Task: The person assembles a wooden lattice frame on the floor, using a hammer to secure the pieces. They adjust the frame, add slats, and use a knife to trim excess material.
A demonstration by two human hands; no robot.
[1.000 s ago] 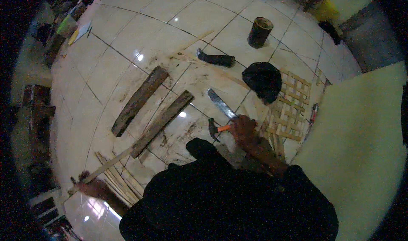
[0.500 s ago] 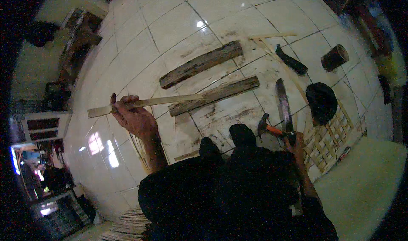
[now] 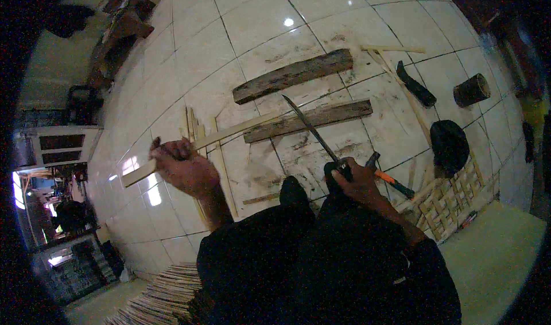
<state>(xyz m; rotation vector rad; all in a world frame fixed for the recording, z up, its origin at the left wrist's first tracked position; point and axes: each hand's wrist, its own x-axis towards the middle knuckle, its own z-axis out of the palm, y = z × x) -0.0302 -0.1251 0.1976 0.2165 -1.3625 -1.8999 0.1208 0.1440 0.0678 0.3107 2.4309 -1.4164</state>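
My left hand [image 3: 186, 167] is closed around a pale flat bamboo strip [image 3: 238, 128], whose far end reaches the nearer of two weathered wood blocks. That nearer block [image 3: 336, 118] lies in front of me, and the other block [image 3: 295, 75] lies beyond it. In my right hand [image 3: 361, 181] is a machete [image 3: 313, 131], gripped by its handle. Its long dark blade slants up to the left, passing over the nearer block, with the tip between the blocks. A hammer [image 3: 396, 184] with an orange and black handle lies on the floor just right of my right hand.
Loose bamboo strips [image 3: 221, 170] lie near my left arm. A woven bamboo lattice [image 3: 450, 201], a black rounded object [image 3: 449, 147], a dark curved piece [image 3: 414, 84] and a hollow cylinder [image 3: 472, 91] lie to the right. Many thin sticks [image 3: 163, 290] are bundled at lower left.
My right hand has lifted the machete from beside the hammer and swung it left over the nearer block. My left hand still holds the strip. The view has shifted slightly.
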